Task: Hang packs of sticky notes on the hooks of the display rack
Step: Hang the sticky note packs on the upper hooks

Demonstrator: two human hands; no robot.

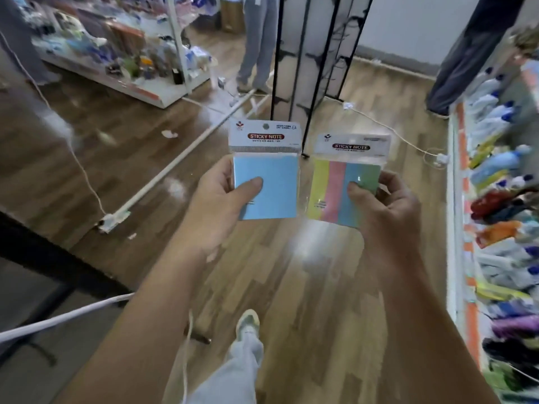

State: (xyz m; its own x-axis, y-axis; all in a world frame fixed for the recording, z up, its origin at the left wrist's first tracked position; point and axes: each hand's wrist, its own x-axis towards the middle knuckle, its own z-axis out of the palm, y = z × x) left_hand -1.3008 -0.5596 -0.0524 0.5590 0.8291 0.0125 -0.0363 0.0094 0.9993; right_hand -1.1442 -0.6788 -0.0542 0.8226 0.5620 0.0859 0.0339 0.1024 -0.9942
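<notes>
Carry step, I reckon: left hand (221, 196) grips blue sticky-note pack (265, 182), right hand (385, 208) striped pack (335, 188); next, reach display rack (316, 58) hooks.

Dim indoor light, glare patches on the wooden floor (320, 234), blurred, bowed edges

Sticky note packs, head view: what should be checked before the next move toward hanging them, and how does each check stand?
1. Grip of left hand on blue pack: ok.
2. Grip of right hand on striped pack: ok.
3. Both headers up: ok.
4. Visible hang hole, blue pack: ok; striped pack: cannot tell.
5. Reach to display rack: not ok, it stands farther ahead.
6. Free hooks there: cannot tell, blurred.
</notes>
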